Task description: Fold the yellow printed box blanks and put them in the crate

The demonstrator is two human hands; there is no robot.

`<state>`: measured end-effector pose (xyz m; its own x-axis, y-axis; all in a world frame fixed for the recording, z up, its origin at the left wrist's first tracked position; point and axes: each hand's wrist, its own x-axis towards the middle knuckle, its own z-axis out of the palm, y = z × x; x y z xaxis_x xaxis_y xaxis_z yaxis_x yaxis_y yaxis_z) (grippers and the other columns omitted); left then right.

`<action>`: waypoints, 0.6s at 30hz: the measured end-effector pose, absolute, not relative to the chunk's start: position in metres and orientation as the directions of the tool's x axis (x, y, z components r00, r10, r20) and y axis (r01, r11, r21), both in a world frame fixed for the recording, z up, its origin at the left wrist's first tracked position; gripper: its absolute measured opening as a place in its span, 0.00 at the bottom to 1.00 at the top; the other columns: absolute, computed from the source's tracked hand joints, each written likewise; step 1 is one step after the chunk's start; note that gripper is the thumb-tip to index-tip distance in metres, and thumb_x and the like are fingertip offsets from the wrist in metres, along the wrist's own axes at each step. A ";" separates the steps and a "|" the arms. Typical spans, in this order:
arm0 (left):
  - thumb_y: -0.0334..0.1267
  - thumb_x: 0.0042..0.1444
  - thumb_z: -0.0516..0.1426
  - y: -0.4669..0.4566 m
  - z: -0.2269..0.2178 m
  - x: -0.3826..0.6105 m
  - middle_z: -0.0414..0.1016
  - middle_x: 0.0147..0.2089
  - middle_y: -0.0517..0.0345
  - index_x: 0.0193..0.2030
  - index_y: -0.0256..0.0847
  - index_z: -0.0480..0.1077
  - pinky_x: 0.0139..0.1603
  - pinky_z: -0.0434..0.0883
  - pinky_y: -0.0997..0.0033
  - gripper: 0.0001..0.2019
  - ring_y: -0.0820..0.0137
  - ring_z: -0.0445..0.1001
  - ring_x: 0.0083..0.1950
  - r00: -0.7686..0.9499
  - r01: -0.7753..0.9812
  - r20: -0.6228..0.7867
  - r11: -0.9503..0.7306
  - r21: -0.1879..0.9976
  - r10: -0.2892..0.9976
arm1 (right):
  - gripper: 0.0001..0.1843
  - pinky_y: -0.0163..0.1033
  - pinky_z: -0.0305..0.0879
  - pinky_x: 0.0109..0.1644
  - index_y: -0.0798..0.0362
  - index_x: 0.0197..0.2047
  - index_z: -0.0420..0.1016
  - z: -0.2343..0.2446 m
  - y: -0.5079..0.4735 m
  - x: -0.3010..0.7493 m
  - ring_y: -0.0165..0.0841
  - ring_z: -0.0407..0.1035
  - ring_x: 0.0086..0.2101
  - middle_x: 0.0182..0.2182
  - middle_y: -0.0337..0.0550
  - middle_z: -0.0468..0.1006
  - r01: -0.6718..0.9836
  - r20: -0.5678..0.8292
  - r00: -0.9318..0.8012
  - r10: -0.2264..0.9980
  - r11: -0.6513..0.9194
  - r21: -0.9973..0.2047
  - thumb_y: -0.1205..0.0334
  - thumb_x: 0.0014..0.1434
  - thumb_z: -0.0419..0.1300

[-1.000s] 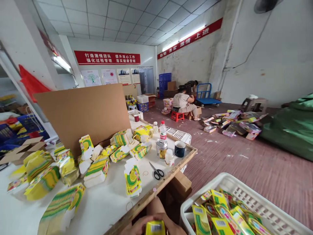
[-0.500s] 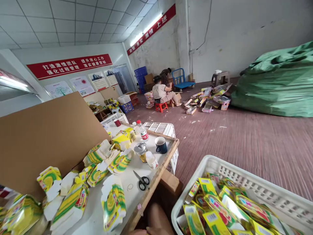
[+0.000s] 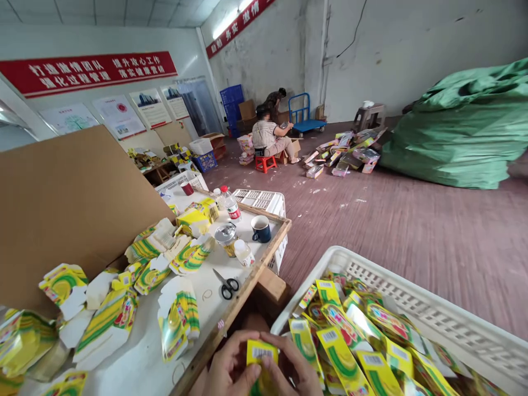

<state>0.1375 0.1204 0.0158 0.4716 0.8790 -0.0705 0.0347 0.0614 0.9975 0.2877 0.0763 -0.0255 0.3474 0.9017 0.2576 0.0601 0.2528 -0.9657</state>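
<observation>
A small yellow and green carton (image 3: 262, 351) with a barcode on its end is held low in front of me, between the table and the white basket. My left hand (image 3: 233, 366) grips its left side, thumb on the front. From the right, my right hand (image 3: 293, 363) closes round it, with its thumb close to the barcode. The carton's lower part is hidden by my fingers. On the table to the left lie several flat, unfolded cartons (image 3: 179, 319) in the same colours. The white basket (image 3: 336, 253) on the right holds many similar cartons (image 3: 344, 352).
Black-handled scissors (image 3: 227, 287), a dark mug (image 3: 261, 229), a lidded jar (image 3: 226, 237) and a water bottle (image 3: 231, 204) stand or lie near the table's wooden edge (image 3: 247, 294). A large cardboard sheet (image 3: 78, 203) rises at left. Two people (image 3: 266, 135) work farther back.
Both hands have come up into view from the bottom edge, holding the carton. The camera has tilted down and turned slightly right.
</observation>
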 end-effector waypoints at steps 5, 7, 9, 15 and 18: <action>0.44 0.64 0.56 0.116 0.035 0.139 0.74 0.62 0.47 0.62 0.46 0.67 0.57 0.74 0.63 0.20 0.60 0.76 0.57 0.507 0.189 -0.063 -0.039 0.981 0.860 | 0.18 0.34 0.73 0.39 0.49 0.48 0.81 0.014 0.067 0.312 0.34 0.76 0.35 0.40 0.46 0.83 0.193 0.180 0.291 0.940 0.126 -0.973 0.48 0.63 0.60; 0.42 0.66 0.54 0.120 0.035 0.124 0.69 0.66 0.48 0.65 0.48 0.63 0.62 0.71 0.61 0.21 0.60 0.72 0.63 0.440 0.275 0.037 -0.174 0.946 0.897 | 0.20 0.34 0.72 0.36 0.50 0.49 0.80 0.020 0.058 0.338 0.33 0.74 0.31 0.40 0.47 0.82 0.330 0.206 0.390 0.898 0.073 -0.941 0.46 0.64 0.57; 0.39 0.66 0.54 0.130 0.030 0.098 0.67 0.68 0.48 0.65 0.48 0.62 0.69 0.65 0.54 0.21 0.59 0.66 0.68 0.325 0.427 0.235 -0.364 0.828 0.916 | 0.25 0.37 0.70 0.32 0.50 0.50 0.80 0.021 0.045 0.372 0.34 0.72 0.29 0.41 0.50 0.80 0.548 0.327 0.520 0.789 -0.014 -0.836 0.42 0.64 0.54; 0.42 0.60 0.58 0.157 -0.008 0.006 0.55 0.74 0.36 0.71 0.35 0.54 0.71 0.52 0.32 0.35 0.46 0.49 0.76 0.168 0.783 0.329 -0.329 0.528 0.929 | 0.30 0.48 0.71 0.37 0.51 0.46 0.82 0.015 0.048 0.387 0.44 0.74 0.35 0.43 0.54 0.77 0.780 0.454 0.505 0.734 -0.162 -0.605 0.36 0.60 0.53; 0.37 0.60 0.54 0.153 -0.021 -0.013 0.67 0.69 0.43 0.63 0.39 0.69 0.68 0.63 0.40 0.23 0.50 0.63 0.70 0.194 0.725 0.146 -0.242 0.645 0.970 | 0.21 0.41 0.71 0.34 0.50 0.46 0.80 0.013 0.088 0.304 0.35 0.71 0.26 0.37 0.48 0.80 0.574 0.253 0.363 0.897 -0.001 -0.819 0.46 0.61 0.56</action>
